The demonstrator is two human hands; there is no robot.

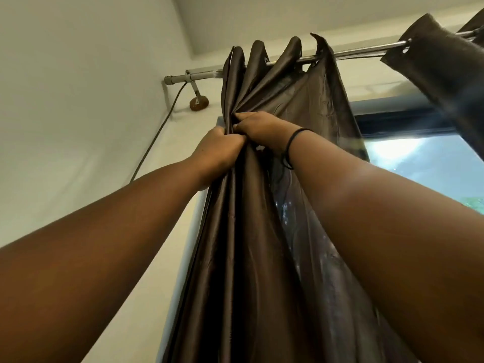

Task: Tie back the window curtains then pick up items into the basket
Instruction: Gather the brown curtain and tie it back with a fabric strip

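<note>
A dark brown satin curtain hangs bunched in folds from a metal rod at the left side of the window. Both arms reach up to it. My left hand grips the gathered folds from the left, fingers curled round the fabric. My right hand grips the same bunch just above and to the right, knuckles touching the left hand; a black band circles its wrist. A second dark curtain hangs on the rod at the upper right. No basket is in view.
The window shows bright sky behind the curtain at right. A grey cable runs down the white wall from the rod's left end, near a brown bracket mount. The ceiling is close above.
</note>
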